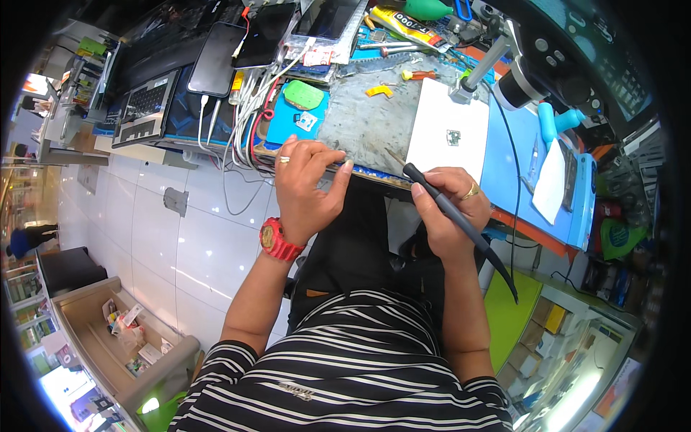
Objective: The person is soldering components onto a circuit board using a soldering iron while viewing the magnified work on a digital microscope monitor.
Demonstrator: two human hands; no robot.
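My right hand (457, 219) holds a soldering iron (448, 207) with a dark handle. The iron's thin tip points up and left, over the grey work mat (367, 119) near the bench's front edge. Left of it, my left hand (309, 189) is at the same edge, fingers loosely bent and apart, with the thumb tip close to the index tip. I see nothing held in it. Just beyond that hand, a green sponge-like block (304, 94) and a small whitish piece (306, 122) lie on a blue pad (277, 129). A small dark circuit board (453, 137) rests on a white sheet (435, 108).
Phones (216, 57) and tangled white cables (248, 108) crowd the back left. A microscope (522, 85) stands over the right side, beside a blue mat (507, 147). Behind the grey mat lie a yellow tube (407, 29) and a small screwdriver (419, 75).
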